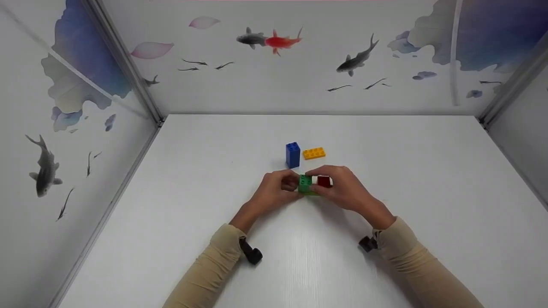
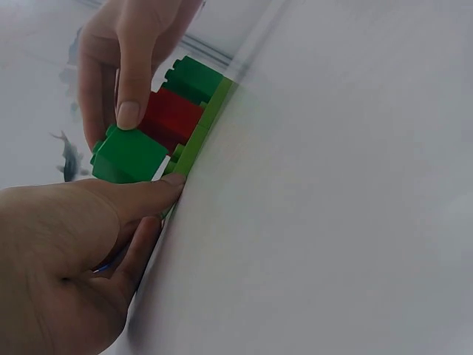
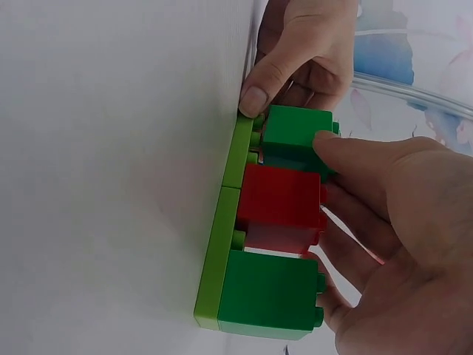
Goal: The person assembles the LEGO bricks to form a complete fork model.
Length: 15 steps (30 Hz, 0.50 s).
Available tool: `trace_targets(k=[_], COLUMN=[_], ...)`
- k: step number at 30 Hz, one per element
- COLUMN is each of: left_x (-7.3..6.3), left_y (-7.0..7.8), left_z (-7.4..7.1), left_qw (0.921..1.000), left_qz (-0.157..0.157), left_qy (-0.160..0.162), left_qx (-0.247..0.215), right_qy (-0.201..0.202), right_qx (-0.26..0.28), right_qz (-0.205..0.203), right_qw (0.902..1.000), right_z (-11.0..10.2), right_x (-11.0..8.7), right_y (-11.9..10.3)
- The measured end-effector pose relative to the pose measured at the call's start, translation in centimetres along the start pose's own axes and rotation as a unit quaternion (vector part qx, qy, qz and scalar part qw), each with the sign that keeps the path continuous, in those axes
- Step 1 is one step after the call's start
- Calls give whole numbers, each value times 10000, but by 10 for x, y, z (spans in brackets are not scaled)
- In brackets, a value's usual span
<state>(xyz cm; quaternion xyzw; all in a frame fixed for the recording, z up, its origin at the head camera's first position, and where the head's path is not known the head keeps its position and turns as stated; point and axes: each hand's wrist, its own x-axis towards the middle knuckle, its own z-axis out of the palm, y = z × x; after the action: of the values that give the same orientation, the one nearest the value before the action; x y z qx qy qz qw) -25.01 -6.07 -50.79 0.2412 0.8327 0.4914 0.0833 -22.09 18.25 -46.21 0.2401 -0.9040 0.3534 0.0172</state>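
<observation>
Backdrop: white walls (image 1: 274,94) printed with fish and petals, around a white table (image 1: 299,269).
Lime base: two flat pieces (image 3: 216,255) end to end on the table, a seam between them; the landmark for every place below.
Red brick: mounted at the middle of the lime base (image 3: 281,203).
End brick: green, mounted at the right end of the lime base (image 3: 267,292).
Loose brick: green, above the left end of the lime base (image 3: 295,127); base studs show in the gap beneath it, so it looks unseated.
Right hand: grips the loose brick between thumb and fingers (image 1: 347,189), above the lime base.
Left hand: pinches the left end of the lime base, thumb on its near edge (image 1: 274,189).
Blue tower: upright, beyond the left end of the lime base (image 1: 293,155).
Yellow brick: flat, studs up, beyond the lime base (image 1: 314,153).
Likely handling: hard plastic, light, stiff and hardly fragile; the smooth sides may slip a little, and a base this thin could shift or tip under an off-centre push.
Best hold: loose brick by two opposite side walls, underside free; lime base at its bare left end, fingertips off the studs.
</observation>
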Motion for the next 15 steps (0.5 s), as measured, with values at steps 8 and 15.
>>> trace_targets(k=[8, 15], left_x=[1, 1], left_y=[0, -1], left_z=[0, 0], left_qw=[10000, 10000], left_qz=[73, 31], left_qy=[13, 5], left_qx=[-26, -4], right_qy=[42, 67], right_qx=[-195, -311], right_qz=[87, 24], right_qw=[9998, 9995], right_z=[2, 4], right_x=[0, 1], right_y=[-2, -2])
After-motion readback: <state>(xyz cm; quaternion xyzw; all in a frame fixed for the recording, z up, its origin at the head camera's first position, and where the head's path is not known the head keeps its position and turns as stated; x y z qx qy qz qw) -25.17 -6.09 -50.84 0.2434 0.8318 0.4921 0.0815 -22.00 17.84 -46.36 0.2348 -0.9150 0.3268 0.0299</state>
